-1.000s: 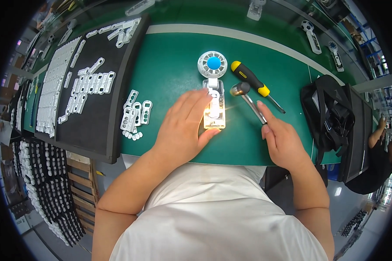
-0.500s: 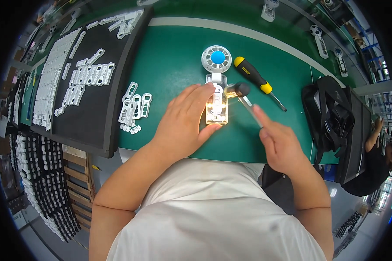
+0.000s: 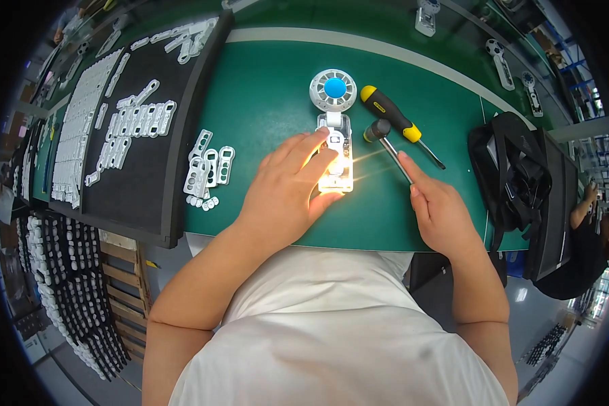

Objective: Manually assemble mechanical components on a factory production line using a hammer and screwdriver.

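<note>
A white handheld fan (image 3: 332,101) with a round slotted head and a blue centre lies on the green table. Its clear-cased body (image 3: 347,145) glows bright yellow-white at the near end. My left hand (image 3: 277,189) grips that body, fingertips on the white inner piece and thumb along the near edge. In my right hand (image 3: 441,213) is the thin handle of a small hammer (image 3: 380,128). The hammer's dark head is raised just right of the fan, apart from it. Beyond the hammer lies a black and yellow screwdriver (image 3: 394,115).
Loose white oblong covers (image 3: 210,166) and small white buttons (image 3: 201,202) lie left of my hand. A black tray (image 3: 142,183) bears rows of white parts. At the right are a black bag (image 3: 507,179) and another person (image 3: 585,254).
The hammer has swung away from the fan's body, rightward and up, with my right hand shifting slightly right. My left hand keeps its grip, and the glow flares more toward the near end.
</note>
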A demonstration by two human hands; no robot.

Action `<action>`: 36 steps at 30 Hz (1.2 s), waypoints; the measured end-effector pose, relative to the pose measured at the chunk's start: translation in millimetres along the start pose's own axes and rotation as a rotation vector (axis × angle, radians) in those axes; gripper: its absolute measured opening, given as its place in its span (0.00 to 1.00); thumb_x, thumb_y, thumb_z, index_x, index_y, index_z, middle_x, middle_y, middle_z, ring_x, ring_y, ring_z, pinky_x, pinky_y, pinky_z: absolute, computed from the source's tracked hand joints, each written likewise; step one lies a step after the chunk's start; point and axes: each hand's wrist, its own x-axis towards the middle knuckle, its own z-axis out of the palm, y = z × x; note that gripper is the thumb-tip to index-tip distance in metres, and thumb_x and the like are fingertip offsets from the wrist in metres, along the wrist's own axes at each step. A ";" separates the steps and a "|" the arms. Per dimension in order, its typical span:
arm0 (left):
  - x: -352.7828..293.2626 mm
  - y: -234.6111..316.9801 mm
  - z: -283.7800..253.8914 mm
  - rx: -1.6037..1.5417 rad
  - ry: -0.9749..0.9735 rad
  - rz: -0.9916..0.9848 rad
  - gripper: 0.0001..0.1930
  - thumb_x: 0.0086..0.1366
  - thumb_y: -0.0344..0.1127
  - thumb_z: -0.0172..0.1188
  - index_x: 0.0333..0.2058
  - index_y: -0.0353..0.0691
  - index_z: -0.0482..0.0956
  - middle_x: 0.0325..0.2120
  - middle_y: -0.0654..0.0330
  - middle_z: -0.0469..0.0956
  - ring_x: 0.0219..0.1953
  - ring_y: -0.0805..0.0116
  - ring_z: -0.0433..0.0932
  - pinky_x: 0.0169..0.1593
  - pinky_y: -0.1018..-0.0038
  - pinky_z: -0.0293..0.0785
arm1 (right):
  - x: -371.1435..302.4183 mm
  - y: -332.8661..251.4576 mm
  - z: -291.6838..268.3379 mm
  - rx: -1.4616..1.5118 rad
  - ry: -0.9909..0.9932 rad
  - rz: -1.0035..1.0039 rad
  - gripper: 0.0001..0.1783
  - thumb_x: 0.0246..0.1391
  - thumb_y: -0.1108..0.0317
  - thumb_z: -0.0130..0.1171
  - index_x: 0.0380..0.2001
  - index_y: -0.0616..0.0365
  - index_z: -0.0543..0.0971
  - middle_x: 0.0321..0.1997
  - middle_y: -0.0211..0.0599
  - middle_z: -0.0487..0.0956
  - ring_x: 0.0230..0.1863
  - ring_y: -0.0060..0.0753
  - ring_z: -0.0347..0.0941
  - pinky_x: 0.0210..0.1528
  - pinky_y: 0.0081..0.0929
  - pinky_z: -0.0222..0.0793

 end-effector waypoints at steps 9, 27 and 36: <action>0.3 0.1 -4.3 -0.040 0.023 0.025 0.31 0.61 0.40 0.77 0.61 0.41 0.78 0.70 0.52 0.72 0.69 0.45 0.73 0.68 0.51 0.71 | 12.1 0.0 -10.3 -0.351 0.193 -0.104 0.33 0.63 0.73 0.64 0.72 0.53 0.75 0.56 0.45 0.81 0.48 0.55 0.80 0.52 0.44 0.78; -209.5 12.6 -113.3 -0.382 -0.423 -0.604 0.17 0.71 0.41 0.66 0.52 0.38 0.82 0.41 0.52 0.84 0.43 0.55 0.83 0.51 0.61 0.79 | 105.4 -34.6 5.5 -0.022 0.089 -0.396 0.19 0.56 0.72 0.64 0.53 0.58 0.81 0.72 0.54 0.71 0.58 0.60 0.79 0.62 0.50 0.78; -295.5 -18.6 -109.1 -0.748 -0.690 -1.226 0.34 0.85 0.61 0.40 0.71 0.39 0.72 0.68 0.46 0.74 0.69 0.53 0.70 0.76 0.60 0.58 | 269.5 133.0 -67.5 -0.178 0.438 -0.038 0.15 0.64 0.70 0.61 0.53 0.57 0.82 0.76 0.55 0.69 0.58 0.63 0.81 0.62 0.51 0.77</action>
